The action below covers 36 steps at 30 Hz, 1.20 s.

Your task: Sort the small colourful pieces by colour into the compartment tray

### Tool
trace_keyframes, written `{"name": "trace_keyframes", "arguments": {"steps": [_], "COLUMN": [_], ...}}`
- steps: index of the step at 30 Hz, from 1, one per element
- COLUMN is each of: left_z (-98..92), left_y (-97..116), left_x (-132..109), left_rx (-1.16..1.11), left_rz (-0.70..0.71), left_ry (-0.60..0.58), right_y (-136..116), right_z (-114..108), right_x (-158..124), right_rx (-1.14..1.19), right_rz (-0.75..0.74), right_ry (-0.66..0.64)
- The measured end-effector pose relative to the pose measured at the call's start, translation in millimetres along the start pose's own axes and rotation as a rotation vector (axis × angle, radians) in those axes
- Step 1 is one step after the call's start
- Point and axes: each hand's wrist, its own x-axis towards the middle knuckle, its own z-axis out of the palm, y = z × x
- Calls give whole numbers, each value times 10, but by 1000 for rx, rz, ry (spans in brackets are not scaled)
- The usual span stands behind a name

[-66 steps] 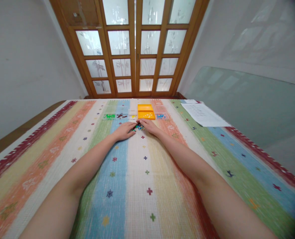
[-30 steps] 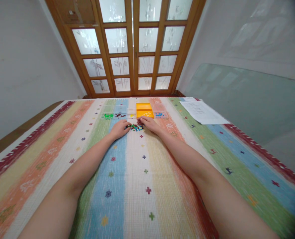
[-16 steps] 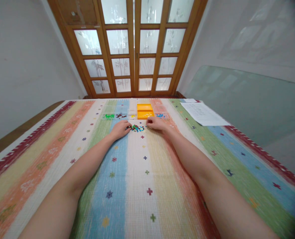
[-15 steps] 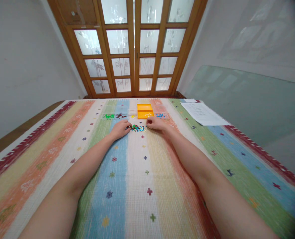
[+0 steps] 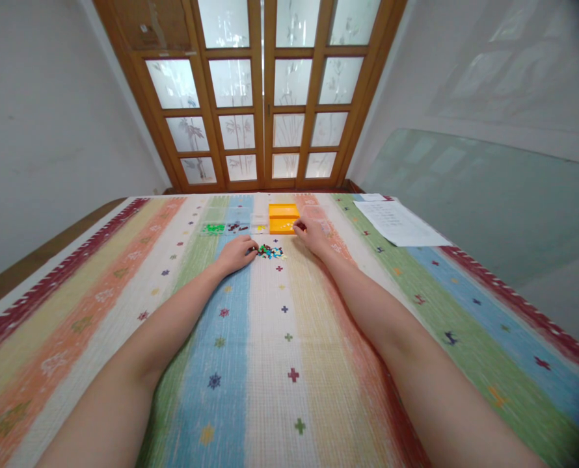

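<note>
A small pile of mixed coloured pieces (image 5: 270,251), too small to name, lies on the striped tablecloth (image 5: 270,312). My left hand (image 5: 237,253) rests at the pile's left edge, its fingers pressed together near the pieces; what they hold, if anything, is hidden. Over the right edge of the open orange box (image 5: 283,211) is my right hand (image 5: 309,234), with thumb and fingers pinched; I cannot make out anything in them. Whitish pieces lie in the box's near half. The right hand covers much of the clear box (image 5: 313,212) beside it.
Left of the orange box stand clear open boxes with green pieces (image 5: 215,229), dark brown pieces (image 5: 237,227) and yellow pieces (image 5: 261,228). A printed paper sheet (image 5: 397,223) lies at the table's far right. Wooden glazed doors (image 5: 265,117) rise behind the table.
My right hand has moved away from the pile, up and slightly right, to the orange box's right edge. It now hides the blue pieces. My left hand stays in place.
</note>
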Motion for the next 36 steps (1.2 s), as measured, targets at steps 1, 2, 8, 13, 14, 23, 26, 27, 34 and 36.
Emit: {"name": "trace_keyframes", "arguments": {"steps": [1,2,8,13,14,23,26,27,34,36], "left_z": [-2,-4,5,30,32,24,28,30,21,15], "left_y": [3,7,-11,-60,-66,-72,-90,-98,-136,-132], "left_x": [-1,-1,1,5,5,1,-2,-3,-1,0], "left_rx": [-1,0,5,0,-3,4,11,15,31,27], "left_rz": [0,0,-1,5,3,2,-7,-12,-52,-57], "left_ry": [-4,-7,-15,-9,-7,0,8,11,16,22], "right_y": [40,88,471,698,719,473,208,113,-401,-465], "right_z": [-26,-53,-188,-214,-213,-205,-172,-163,-216,-221], "right_x": [17,33,88,85,79,76,82,79,16,-9], "right_rx": [9,14,42,38,35,-79,34,47,-57,-99], "right_rz": [34,56,203,306,310,172,55,30,-58,-66], "right_ry": [67,118,362,412,403,228,-93,-283,-827,-820]}}
